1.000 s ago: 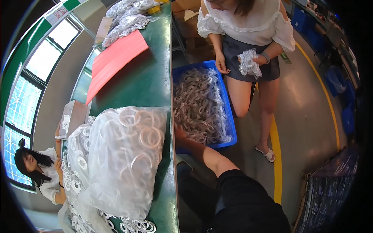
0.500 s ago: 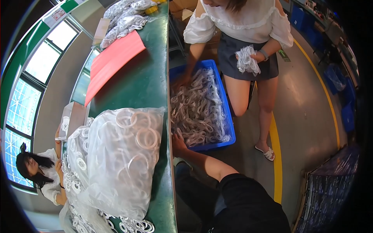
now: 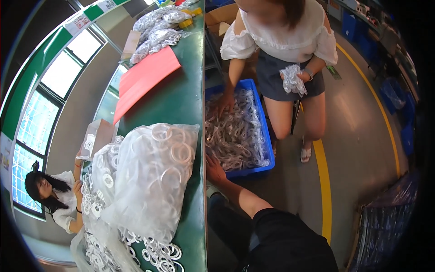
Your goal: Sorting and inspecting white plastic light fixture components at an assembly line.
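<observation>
My right hand (image 3: 215,168) reaches out from a black sleeve to the near left corner of a blue plastic bin (image 3: 267,149) on the floor. The bin is full of clear bagged white rings (image 3: 233,136). My fingers lie on the bags at the bin's rim; their grip is hidden. My left hand is out of view. A co-worker in a white top stands at the bin's far side, with one hand (image 3: 225,102) down in the bags and a bundle of bags (image 3: 293,79) in the other.
A green table (image 3: 181,95) runs along the left, its edge right over the bin. On it lie a big clear sack of white rings (image 3: 154,177), loose rings (image 3: 156,251), a red sheet (image 3: 142,79) and more bags (image 3: 156,29). Another person (image 3: 56,199) sits beyond it. A yellow floor line (image 3: 324,181) runs right of the bin.
The co-worker has bent forward and put a hand into the bin. My right hand has stayed at the bin's near corner, shifting only slightly.
</observation>
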Demonstrator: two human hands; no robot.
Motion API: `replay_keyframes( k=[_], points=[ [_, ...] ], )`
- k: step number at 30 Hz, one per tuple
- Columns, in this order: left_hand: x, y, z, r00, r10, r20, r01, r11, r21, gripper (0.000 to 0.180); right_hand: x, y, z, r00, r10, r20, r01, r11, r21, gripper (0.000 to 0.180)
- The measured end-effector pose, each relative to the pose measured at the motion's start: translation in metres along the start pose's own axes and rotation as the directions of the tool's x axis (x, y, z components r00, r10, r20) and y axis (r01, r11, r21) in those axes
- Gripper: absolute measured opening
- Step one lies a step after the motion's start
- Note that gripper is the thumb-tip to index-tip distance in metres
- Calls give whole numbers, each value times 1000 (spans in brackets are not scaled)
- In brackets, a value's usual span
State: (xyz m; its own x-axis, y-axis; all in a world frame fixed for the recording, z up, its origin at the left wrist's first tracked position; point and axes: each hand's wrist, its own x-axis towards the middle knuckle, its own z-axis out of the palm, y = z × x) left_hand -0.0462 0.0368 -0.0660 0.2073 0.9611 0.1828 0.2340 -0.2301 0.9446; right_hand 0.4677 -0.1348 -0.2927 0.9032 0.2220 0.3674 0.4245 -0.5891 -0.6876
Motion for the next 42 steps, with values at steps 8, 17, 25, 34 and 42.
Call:
replay_keyframes(
  k=[8, 17, 25, 34, 42],
  points=[
    [-4, 34, 37, 959, -99, 267, 134, 984, -118, 38, -177, 33, -11, 911, 133, 391, -374, 671, 641, 51],
    [-10, 35, 41, 988, 58, 143, -45, 995, -94, 38, -233, -77, -147, 383, 18, 924, 115, 991, -67, 53],
    [-14, 47, 54, 976, 66, 205, 15, 929, -370, 40, -151, -261, -272, -256, -880, 401, -512, 475, 716, 18],
    [-10, 28, 46, 959, 101, 263, 28, 895, -444, 43, -122, -410, -317, 238, -615, -751, 576, -533, 619, 19],
    [-5, 17, 31, 952, 192, 237, -103, 934, -341, 43, -140, -437, -277, 198, -338, -920, 500, -773, 391, 20]
  ],
)
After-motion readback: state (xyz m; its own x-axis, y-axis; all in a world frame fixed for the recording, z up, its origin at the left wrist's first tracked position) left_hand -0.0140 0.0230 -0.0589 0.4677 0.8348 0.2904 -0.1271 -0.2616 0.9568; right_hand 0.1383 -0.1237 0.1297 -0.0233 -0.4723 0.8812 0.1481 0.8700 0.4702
